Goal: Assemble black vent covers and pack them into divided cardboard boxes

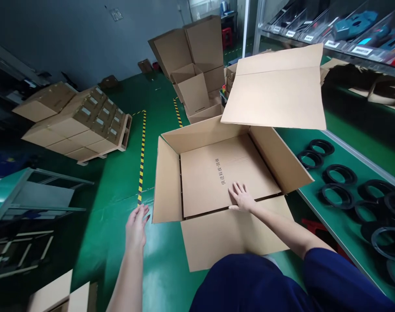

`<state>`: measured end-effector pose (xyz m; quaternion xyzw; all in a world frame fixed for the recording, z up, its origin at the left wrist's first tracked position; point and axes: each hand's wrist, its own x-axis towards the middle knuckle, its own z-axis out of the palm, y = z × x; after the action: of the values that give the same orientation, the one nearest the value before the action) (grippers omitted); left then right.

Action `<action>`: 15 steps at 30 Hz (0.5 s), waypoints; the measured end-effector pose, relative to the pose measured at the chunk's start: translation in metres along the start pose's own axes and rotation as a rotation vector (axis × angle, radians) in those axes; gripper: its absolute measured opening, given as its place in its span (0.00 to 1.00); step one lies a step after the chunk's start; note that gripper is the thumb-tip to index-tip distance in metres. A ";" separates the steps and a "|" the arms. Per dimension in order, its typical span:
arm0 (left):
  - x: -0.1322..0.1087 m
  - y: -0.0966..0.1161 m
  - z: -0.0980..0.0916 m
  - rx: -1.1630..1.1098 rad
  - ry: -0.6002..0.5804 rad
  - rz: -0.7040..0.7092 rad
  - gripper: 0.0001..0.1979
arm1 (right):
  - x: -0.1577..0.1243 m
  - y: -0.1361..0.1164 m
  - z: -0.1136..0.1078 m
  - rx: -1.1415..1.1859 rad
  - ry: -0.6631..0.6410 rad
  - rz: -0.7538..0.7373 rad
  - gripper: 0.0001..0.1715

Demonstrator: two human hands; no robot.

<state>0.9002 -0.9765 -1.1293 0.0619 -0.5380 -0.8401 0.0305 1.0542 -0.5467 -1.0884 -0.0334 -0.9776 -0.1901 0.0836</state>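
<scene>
In front of me a large cardboard box point(166, 182) has its flaps folded outward. Inside it lies a flat cardboard sheet point(204, 186) with printed dark characters. My right hand point(241, 197) rests palm down on that sheet, near the box's front edge, fingers spread. To the left of the box my left hand point(137, 221) is raised in the air, apart from the left flap, its fingers loosely bent and nothing visible in them. A loose creased cardboard sheet point(275, 95) sits beyond the box's far right corner, over its back edge.
On the right, a green table point(301, 143) carries several black rings point(335, 195). Above it a shelf point(314, 39) holds parts in clear bins. Stacked cartons point(96, 112) stand on a pallet to the left. Another open carton point(197, 86) is behind the box. Yellow-black tape point(141, 160) marks the floor.
</scene>
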 end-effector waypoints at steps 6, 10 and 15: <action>0.010 0.024 0.043 0.274 -0.360 -0.046 0.35 | -0.045 0.095 -0.140 -0.012 0.654 0.212 0.40; 0.011 0.022 0.055 0.230 -0.415 -0.141 0.34 | -0.075 0.147 -0.186 -0.097 0.696 0.398 0.32; 0.001 0.010 0.058 0.061 -0.406 -0.103 0.33 | -0.044 0.092 -0.153 0.029 0.726 0.200 0.27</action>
<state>0.8911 -0.9283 -1.0965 -0.0802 -0.5544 -0.8191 -0.1236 1.1299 -0.5205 -0.9229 -0.0578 -0.8789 -0.1668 0.4431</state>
